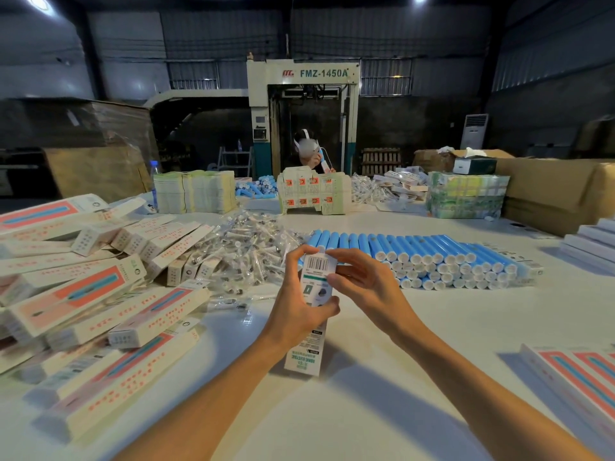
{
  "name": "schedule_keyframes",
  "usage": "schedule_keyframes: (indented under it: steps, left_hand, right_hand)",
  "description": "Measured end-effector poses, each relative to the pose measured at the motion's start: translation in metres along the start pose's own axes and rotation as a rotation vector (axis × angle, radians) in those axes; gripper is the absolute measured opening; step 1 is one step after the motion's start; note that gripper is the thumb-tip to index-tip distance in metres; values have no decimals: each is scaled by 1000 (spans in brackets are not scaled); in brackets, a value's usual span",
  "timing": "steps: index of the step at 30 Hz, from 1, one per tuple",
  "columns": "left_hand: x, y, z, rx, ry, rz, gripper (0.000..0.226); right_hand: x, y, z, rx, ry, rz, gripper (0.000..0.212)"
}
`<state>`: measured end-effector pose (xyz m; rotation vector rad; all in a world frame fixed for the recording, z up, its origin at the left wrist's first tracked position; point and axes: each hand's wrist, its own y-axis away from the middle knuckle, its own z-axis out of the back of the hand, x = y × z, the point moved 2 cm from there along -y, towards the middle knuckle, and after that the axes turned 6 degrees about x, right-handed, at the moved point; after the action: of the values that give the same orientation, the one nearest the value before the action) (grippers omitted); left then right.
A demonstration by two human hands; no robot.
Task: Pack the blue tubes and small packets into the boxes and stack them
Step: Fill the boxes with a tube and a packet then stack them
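Note:
I hold a long white box (311,341) upright over the middle of the white table (382,377), its barcode end up. My left hand (299,304) grips the box around its upper half. My right hand (357,277) pinches the top end of the box with fingertips at the flap. Just behind my hands lies a stacked row of blue tubes (426,257) with white caps. A heap of small clear packets (246,251) lies to the left of the tubes. A pile of packed boxes (86,294) with red and blue print fills the left side.
Flat boxes (579,377) lie at the right edge and white stacks (592,244) further back. Bundles of flat cartons (194,191), more tubes and packets line the far side. Another person (307,151) works across the table before a large machine (303,108). Cardboard cartons (559,191) stand at right.

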<state>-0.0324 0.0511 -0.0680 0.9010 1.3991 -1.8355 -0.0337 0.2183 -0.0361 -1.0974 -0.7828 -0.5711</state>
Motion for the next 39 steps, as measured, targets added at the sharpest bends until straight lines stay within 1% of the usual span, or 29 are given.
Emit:
schedule_keyframes:
  steps: [4,10,13,18,22,25,27,29,31,33,35,37,39]
  left_hand:
    - [1,0,0,-20,-10,-10,88]
    - [-2,0,-2,-23,-33,-23,85]
    - [1,0,-1,-42,-26,-24,84]
    - [2,0,-7,-66,-6,-18,79]
    - [0,1,-11,-63,19,-48,77]
    - [-3,1,-12,-56,30,-65,78]
    - [-4,1,-11,-92,45,-62,74]
    - [-5,1,-9,-140,82,-51,71]
    - [-4,2,-6,-175,124,-30,70]
    - [-4,1,-4,-172,162,-8,71]
    - [-2,-1,-6,-120,207,25,67]
    - [3,-2,-10,-45,223,63,57]
    - [7,-1,-16,23,138,83,49]
  right_hand:
    - [2,0,1,16,61,3,25]
    - [5,-1,2,18,56,-19,21]
    - [1,0,-4,17,72,-27,25]
    - [-6,1,-11,-42,22,-70,32]
    - [-7,8,-16,-30,-132,-137,46]
    - [-8,13,-19,-42,-203,-209,45]
    - [-10,17,-23,17,-291,-293,46]
    - [-12,21,-31,119,-361,-359,45]
    - [-12,24,-36,190,-390,-376,46]
    - [-9,27,-38,218,-402,-371,46]
    - [-1,30,-36,209,-370,-370,44]
    - [8,37,-31,171,-252,-359,42]
    - [15,46,-21,92,-91,-359,41]
